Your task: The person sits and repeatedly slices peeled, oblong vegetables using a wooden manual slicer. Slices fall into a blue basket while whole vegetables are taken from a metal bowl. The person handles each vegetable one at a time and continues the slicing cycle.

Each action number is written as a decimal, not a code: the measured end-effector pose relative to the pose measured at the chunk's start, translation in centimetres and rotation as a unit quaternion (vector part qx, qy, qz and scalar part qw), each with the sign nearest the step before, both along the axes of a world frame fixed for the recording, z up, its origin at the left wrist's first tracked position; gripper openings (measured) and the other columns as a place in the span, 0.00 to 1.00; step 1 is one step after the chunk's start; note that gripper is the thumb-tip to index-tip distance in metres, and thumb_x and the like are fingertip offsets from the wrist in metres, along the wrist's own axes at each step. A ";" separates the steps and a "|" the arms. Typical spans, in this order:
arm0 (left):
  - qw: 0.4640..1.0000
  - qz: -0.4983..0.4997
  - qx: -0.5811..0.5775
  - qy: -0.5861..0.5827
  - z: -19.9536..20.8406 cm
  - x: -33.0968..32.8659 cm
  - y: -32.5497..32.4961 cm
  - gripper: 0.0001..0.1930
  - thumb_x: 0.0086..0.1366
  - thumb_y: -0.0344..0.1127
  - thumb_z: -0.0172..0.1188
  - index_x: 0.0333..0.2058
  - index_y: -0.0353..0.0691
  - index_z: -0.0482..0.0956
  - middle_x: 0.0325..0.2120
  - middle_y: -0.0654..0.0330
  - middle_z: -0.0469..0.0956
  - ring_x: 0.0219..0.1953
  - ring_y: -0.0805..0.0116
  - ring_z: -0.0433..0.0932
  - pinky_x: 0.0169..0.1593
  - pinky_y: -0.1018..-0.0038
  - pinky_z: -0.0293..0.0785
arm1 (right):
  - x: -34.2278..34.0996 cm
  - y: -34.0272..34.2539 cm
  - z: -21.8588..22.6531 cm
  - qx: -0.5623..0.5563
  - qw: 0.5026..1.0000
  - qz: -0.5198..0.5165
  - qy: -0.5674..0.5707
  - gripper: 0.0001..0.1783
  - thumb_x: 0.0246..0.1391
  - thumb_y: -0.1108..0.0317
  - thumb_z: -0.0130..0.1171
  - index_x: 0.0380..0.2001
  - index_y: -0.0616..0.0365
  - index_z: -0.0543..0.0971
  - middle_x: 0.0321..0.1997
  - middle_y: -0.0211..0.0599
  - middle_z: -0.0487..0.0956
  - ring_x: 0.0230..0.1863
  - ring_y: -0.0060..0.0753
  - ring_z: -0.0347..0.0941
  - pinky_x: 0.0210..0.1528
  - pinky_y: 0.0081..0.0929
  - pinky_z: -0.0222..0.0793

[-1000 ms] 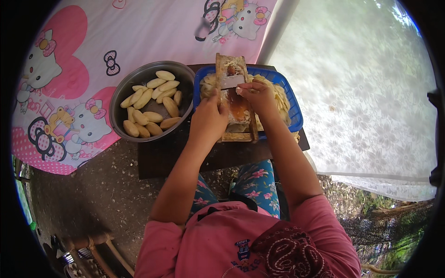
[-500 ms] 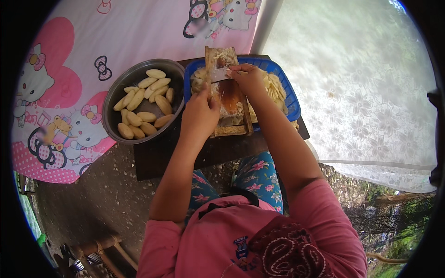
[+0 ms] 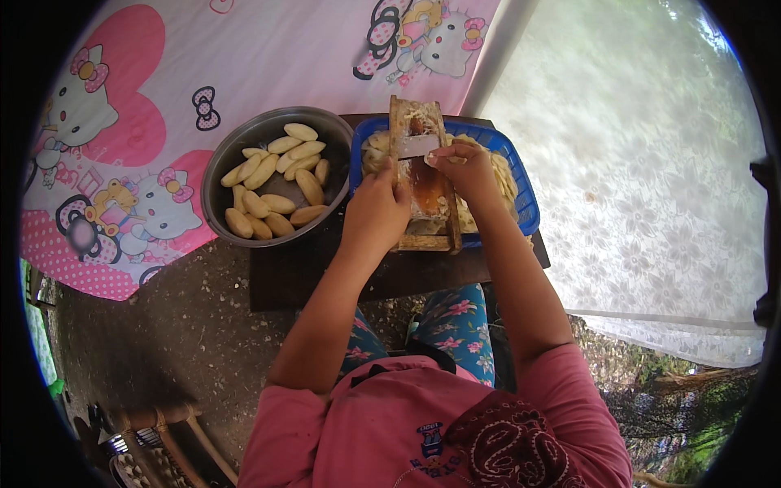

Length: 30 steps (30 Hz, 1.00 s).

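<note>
A wooden slicer (image 3: 429,195) with a flat metal blade (image 3: 419,145) across it lies over a blue plastic basket (image 3: 529,195). My left hand (image 3: 376,203) is closed around the slicer's left rail. Just below the blade's right end, my right hand (image 3: 470,172) pinches a small pale piece (image 3: 431,160), mostly hidden by the fingers. Thin pale yellow slices (image 3: 503,172) fill the basket on both sides of the slicer. Left of the basket, a round metal pot (image 3: 213,195) contains several peeled bananas (image 3: 279,203).
Basket and pot stand on a low dark table (image 3: 325,281) before my knees. A pink patterned sheet (image 3: 268,57) hangs at the far left, a white lacy curtain (image 3: 634,203) at the right. At the lower left is a wooden rack (image 3: 167,439) with utensils.
My right hand has come slightly toward me, from over the blade to just below it. My left hand still holds the rail. The whole view has shifted slightly.
</note>
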<state>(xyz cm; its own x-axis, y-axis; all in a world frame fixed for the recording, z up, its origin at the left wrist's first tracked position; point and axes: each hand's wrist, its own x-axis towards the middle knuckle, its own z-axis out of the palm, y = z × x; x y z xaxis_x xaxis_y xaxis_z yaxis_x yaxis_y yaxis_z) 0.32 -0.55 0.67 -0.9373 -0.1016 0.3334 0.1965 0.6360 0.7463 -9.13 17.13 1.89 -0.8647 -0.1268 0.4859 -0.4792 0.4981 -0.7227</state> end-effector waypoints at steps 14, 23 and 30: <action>1.000 -0.010 0.005 0.005 -0.1 -0.1 -0.1 0.26 0.65 0.37 0.51 0.59 0.30 0.67 0.43 0.41 0.76 0.46 0.44 0.77 0.48 0.55 0.75 | -2.6 -1.3 1.1 0.060 0.992 -0.070 -0.087 0.17 0.42 0.58 0.74 0.33 0.56 0.86 0.36 0.38 0.83 0.40 0.30 0.77 0.46 0.28 0.70; 0.990 0.031 -0.011 0.136 0.2 0.9 -0.6 0.23 0.66 0.40 0.53 0.55 0.31 0.71 0.42 0.42 0.72 0.45 0.44 0.77 0.46 0.55 0.75 | -0.9 -1.8 2.1 0.226 0.969 -0.054 0.083 0.10 0.41 0.58 0.69 0.29 0.46 0.87 0.47 0.37 0.78 0.56 0.45 0.68 0.61 0.45 0.56; 0.975 0.159 -0.153 -0.023 1.2 -4.8 -11.9 0.19 0.65 0.43 0.56 0.46 0.34 0.77 0.44 0.42 0.77 0.47 0.45 0.77 0.51 0.57 0.73 | 0.2 -3.1 4.3 0.337 0.938 -0.080 0.026 0.10 0.46 0.58 0.65 0.31 0.46 0.86 0.45 0.35 0.79 0.55 0.45 0.69 0.57 0.46 0.60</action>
<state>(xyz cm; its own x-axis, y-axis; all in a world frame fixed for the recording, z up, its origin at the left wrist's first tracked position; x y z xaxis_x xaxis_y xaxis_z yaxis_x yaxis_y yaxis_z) -4.51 -12.40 1.92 -0.8894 -0.2920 0.3518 -0.0767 0.8539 0.5148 -8.89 14.02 6.21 -0.8757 -0.2920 0.3845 -0.3863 0.9015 -0.1950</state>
